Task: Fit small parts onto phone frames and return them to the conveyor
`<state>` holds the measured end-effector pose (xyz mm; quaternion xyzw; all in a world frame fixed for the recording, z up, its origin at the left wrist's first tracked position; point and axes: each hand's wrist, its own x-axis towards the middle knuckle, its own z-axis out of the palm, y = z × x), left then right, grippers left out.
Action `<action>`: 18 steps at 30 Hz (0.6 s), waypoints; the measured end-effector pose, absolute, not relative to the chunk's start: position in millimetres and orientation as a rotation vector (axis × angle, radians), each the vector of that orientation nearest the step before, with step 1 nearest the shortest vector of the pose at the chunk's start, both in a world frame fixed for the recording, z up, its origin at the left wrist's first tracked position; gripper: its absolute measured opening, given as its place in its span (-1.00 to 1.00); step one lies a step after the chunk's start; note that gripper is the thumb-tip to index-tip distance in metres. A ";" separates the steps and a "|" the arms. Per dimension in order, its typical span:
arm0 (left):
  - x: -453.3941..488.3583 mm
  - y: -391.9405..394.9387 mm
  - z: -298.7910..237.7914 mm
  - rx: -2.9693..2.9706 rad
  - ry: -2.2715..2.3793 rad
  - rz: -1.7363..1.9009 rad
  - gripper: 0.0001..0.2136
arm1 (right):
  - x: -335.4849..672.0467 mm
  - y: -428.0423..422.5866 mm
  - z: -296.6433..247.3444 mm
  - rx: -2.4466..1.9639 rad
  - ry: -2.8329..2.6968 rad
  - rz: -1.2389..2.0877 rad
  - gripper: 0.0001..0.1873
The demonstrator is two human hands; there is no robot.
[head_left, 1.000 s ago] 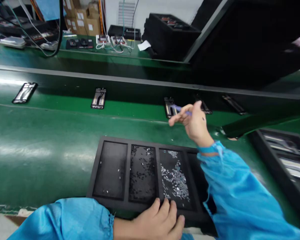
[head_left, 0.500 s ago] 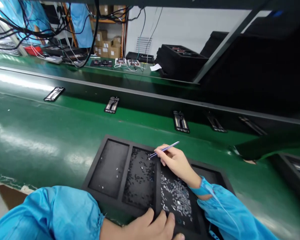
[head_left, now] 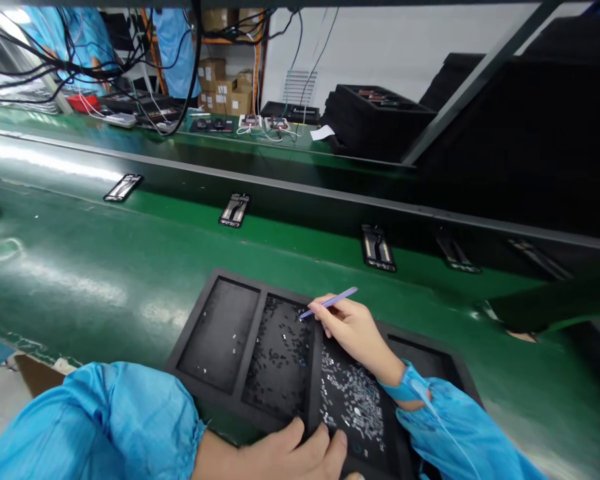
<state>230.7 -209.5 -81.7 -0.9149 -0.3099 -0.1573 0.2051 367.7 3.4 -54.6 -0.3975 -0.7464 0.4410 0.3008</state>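
My right hand is closed around purple tweezers, their tip low over the upper right corner of a compartment scattered with small dark pieces. Whether the tip grips a piece is too small to tell. Beneath my right wrist, the neighbouring compartment holds many small silvery pieces. All of this sits in a black divided tray. Along its near edge rests my left hand, fingers stretched out and apart, its lower part cut off by the frame. A blue strap with a cord circles my right wrist.
Phone-like assemblies lie spaced out along the green bench, beside a long rail. Black stacked trays and black cables are beyond. People in blue clothing stand at the back left.
The view has turned slightly left, so the assemblies on the bench appear farther right. The tweezers have rolled a little in my right hand. My left hand stays on the tray edge.
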 end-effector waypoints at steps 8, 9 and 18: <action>230.6 -208.0 -77.5 -2.555 -0.864 -0.506 -0.61 | 367.3 4.5 -50.6 -1.041 -1.925 1.199 -0.54; 231.4 -208.3 -78.2 -2.546 -0.876 -0.531 -0.61 | 369.3 7.2 -47.9 -1.040 -1.900 1.197 -0.54; 237.2 -205.8 -81.0 -2.596 -0.941 -0.571 -0.64 | 424.0 15.1 -19.0 -0.903 -2.014 1.279 -0.66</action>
